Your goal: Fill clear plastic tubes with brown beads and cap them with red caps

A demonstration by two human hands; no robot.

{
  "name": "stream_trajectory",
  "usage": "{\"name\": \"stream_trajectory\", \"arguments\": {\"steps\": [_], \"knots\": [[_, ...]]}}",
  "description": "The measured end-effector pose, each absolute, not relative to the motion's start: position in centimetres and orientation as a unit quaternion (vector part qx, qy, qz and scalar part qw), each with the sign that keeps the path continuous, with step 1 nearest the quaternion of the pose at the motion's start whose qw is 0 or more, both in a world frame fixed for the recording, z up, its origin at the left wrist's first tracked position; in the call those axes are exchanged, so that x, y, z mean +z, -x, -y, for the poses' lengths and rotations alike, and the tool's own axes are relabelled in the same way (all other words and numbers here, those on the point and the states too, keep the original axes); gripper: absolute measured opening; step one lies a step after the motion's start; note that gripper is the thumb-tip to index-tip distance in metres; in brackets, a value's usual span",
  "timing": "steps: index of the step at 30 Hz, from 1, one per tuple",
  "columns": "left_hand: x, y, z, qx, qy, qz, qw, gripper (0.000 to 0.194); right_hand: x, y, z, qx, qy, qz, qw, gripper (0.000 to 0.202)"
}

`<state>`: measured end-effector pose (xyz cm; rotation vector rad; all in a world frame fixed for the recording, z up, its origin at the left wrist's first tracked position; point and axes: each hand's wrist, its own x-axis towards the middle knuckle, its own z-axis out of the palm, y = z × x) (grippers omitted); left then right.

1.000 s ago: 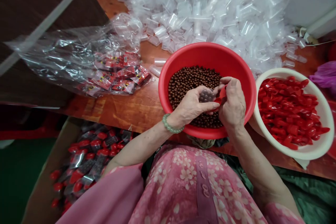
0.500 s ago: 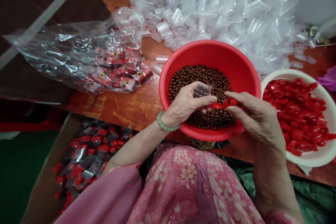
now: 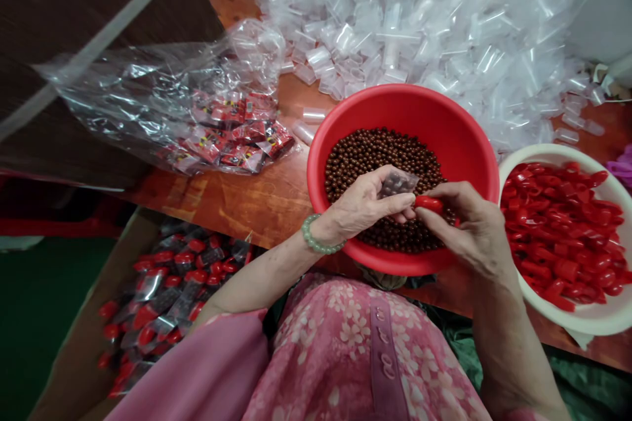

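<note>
A red basin (image 3: pixel 451 112) holds many small brown balls (image 3: pixel 375 151). Over it, my left hand (image 3: pixel 368 204) grips a clear container (image 3: pixel 396 183) with brown balls inside, lying tilted across the fingers. My right hand (image 3: pixel 469 220) pinches a red cap (image 3: pixel 428 204) between thumb and fingers, close beside the left fingertips. To the right, a white basin (image 3: pixel 612 319) is filled with red caps (image 3: pixel 563 230).
Clear empty tubes (image 3: pixel 395 26) are heaped behind the basin. A clear plastic bag (image 3: pixel 143 85) with red packets (image 3: pixel 247 135) lies at the left. Below it, a cardboard box (image 3: pixel 83 335) holds filled containers with red caps (image 3: pixel 172 289).
The two red pieces seen apart between my hands now appear as one cap, and my right fingers have closed in toward my left hand. The whole view has shifted slightly.
</note>
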<state>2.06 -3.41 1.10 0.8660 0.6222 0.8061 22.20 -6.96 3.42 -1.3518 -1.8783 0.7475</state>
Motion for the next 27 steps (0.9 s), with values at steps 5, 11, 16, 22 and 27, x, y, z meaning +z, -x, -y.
{"name": "stream_trajectory", "arguments": {"steps": [5,11,16,22,27], "knots": [[0.9,-2.1,3.5,0.367,-0.418,-0.267,0.787,0.041,2.7,-21.3,5.8,0.358,0.534,0.551,0.532,0.031],[0.7,-2.6,3.8,0.370,-0.431,-0.257,0.782,0.034,1.8,-18.3,5.7,0.390,0.496,0.524,0.572,0.025],[0.5,-2.9,3.8,0.393,-0.419,-0.251,0.779,0.035,1.1,-17.7,6.1,0.369,0.498,0.516,0.592,0.023],[0.6,-2.9,3.8,0.386,-0.468,-0.288,0.741,0.012,0.8,-18.0,6.0,0.325,0.509,0.532,0.594,0.023],[0.5,-3.1,3.5,0.385,-0.496,-0.273,0.729,0.012,0.9,-17.4,6.1,0.314,0.500,0.520,0.618,0.022]]}}
